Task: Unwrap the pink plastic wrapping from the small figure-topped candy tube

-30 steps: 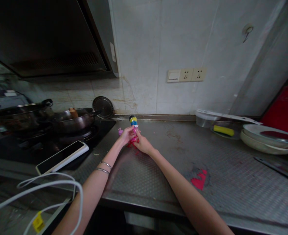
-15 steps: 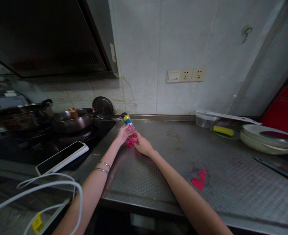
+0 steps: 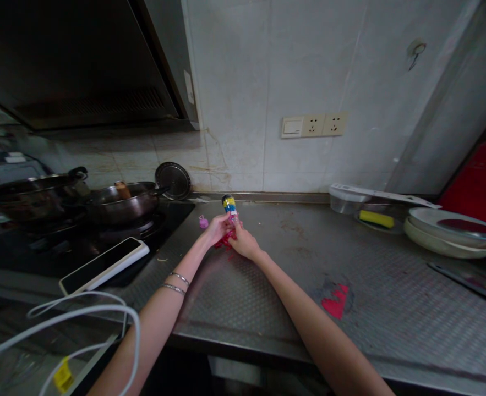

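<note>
A small clear bottle point(image 3: 228, 204) with dark, yellow, blue and pink bands inside is tilted over the counter, its dark end pointing away from me. My left hand point(image 3: 216, 230) is closed around its near part. Close against it is my right hand point(image 3: 245, 243), fingers curled and thumb raised beside the bottle's near end. What those right fingers pinch is hidden. Red and pink shreds point(image 3: 224, 241) lie on the counter just below both hands. Left of the bottle rests a small pink cap point(image 3: 203, 222) with a loop.
A steel counter point(image 3: 267, 297) runs beneath my hands. On the left are a stove with pans point(image 3: 123, 203) and a white-edged phone-like device point(image 3: 104, 265) with a cable. To the right are a red scrap point(image 3: 336, 301), a yellow sponge point(image 3: 376, 219), plates point(image 3: 453, 242) and a knife-like tool point(image 3: 465, 283).
The bottle has moved right and come more upright, with my left hand shifting right along with it. The pink cap now shows on the counter at the left. My right hand stays close by.
</note>
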The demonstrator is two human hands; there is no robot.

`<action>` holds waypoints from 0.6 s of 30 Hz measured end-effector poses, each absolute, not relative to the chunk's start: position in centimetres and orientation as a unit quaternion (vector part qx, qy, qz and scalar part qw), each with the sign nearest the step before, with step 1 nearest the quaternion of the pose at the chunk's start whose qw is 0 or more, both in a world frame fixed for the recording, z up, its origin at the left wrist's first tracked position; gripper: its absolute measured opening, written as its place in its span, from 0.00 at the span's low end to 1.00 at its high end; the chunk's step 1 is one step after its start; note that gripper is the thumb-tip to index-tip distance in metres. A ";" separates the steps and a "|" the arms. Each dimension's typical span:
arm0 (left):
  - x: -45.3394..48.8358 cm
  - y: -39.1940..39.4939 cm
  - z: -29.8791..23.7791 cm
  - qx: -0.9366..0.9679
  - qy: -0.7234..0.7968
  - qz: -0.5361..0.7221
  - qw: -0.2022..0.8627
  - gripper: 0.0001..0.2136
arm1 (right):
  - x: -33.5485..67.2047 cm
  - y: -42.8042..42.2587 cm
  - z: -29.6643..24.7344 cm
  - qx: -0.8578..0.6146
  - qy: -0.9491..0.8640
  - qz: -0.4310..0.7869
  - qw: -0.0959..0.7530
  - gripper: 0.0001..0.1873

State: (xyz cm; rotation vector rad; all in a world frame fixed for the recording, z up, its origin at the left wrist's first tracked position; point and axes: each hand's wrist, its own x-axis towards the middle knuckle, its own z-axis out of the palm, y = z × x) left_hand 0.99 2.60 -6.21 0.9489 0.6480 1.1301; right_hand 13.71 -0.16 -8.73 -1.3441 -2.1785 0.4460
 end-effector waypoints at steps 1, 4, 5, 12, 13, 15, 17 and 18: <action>1.0 2.5 -6.2 0.433 0.284 0.499 0.695 0.12 | 13.7 -0.1 -8.8 -0.500 -0.806 0.169 0.267 0.41; 0.8 2.4 -6.4 0.447 0.278 0.487 0.697 0.12 | 13.8 0.2 -9.1 -0.491 -0.808 0.187 0.265 0.40; 0.7 2.4 -6.4 0.448 0.278 0.488 0.696 0.12 | 13.9 0.2 -9.1 -0.484 -0.811 0.193 0.266 0.39; 0.3 2.9 -6.7 0.425 0.308 0.524 0.670 0.11 | 13.8 0.1 -9.2 -0.444 -0.831 0.177 0.285 0.33; 0.3 2.9 -6.7 0.418 0.316 0.530 0.667 0.11 | 13.8 0.1 -9.2 -0.441 -0.833 0.177 0.285 0.31; 0.4 3.0 -6.6 0.404 0.328 0.539 0.662 0.11 | 13.8 0.0 -9.0 -0.434 -0.836 0.178 0.285 0.29; 0.5 3.1 -6.6 0.393 0.331 0.551 0.658 0.11 | 13.8 -0.1 -8.8 -0.431 -0.839 0.173 0.285 0.28; 0.5 3.1 -6.6 0.388 0.329 0.558 0.655 0.10 | 13.9 -0.2 -8.6 -0.431 -0.840 0.169 0.284 0.27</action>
